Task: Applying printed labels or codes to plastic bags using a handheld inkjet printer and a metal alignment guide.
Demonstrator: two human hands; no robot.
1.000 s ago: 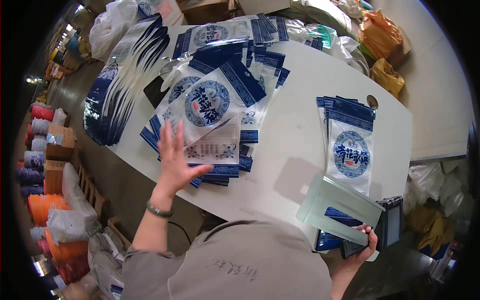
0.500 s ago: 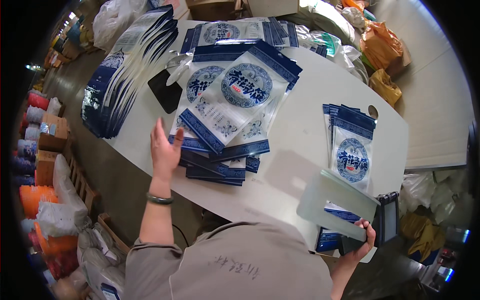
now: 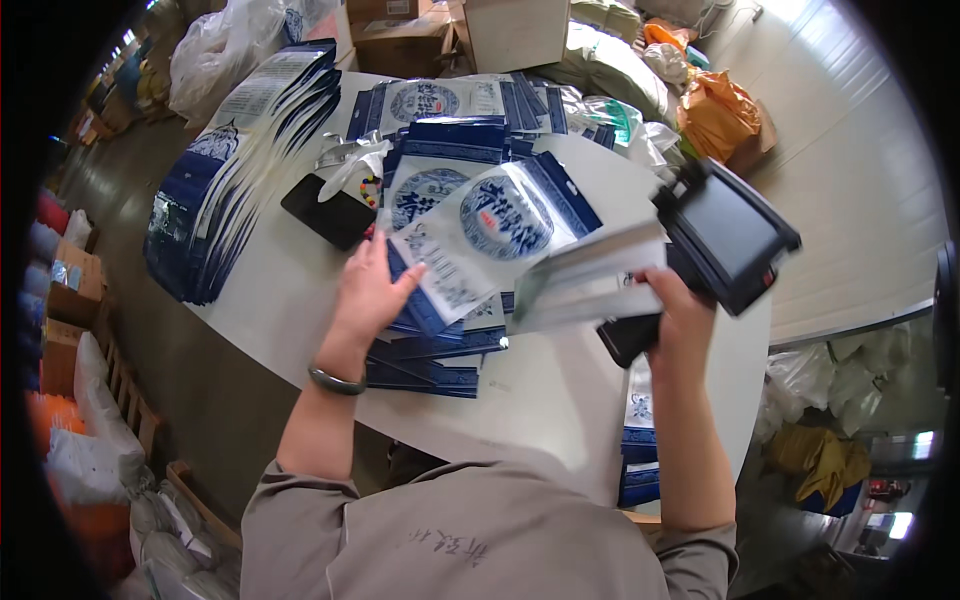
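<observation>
My left hand [image 3: 365,300] grips the lower left edge of the top plastic pouch [image 3: 450,255], its thumb over the dark blue band. This white-and-blue printed pouch lies slanted on a loose pile of similar pouches [image 3: 430,380]. In my right hand [image 3: 685,320] is a handheld printer [image 3: 735,225], a black device with a screen and a grip. A pale translucent plate [image 3: 590,280] extends from it toward the top pouch, blurred by motion. Whether the plate touches the pouch, I cannot tell.
A fanned stack of pouches [image 3: 195,215] lies at the table's left. Beside the pile rests a black phone-like object [image 3: 328,212]. More pouches [image 3: 430,100] lie at the back, others [image 3: 640,450] near the right front edge. Cardboard boxes [image 3: 405,45] and wrapped bundles stand behind the table [image 3: 560,395].
My right hand has raised the printer from the right-hand pouches and swung it left toward the pile. My left hand has moved in from the side and taken hold of the top pouch's edge.
</observation>
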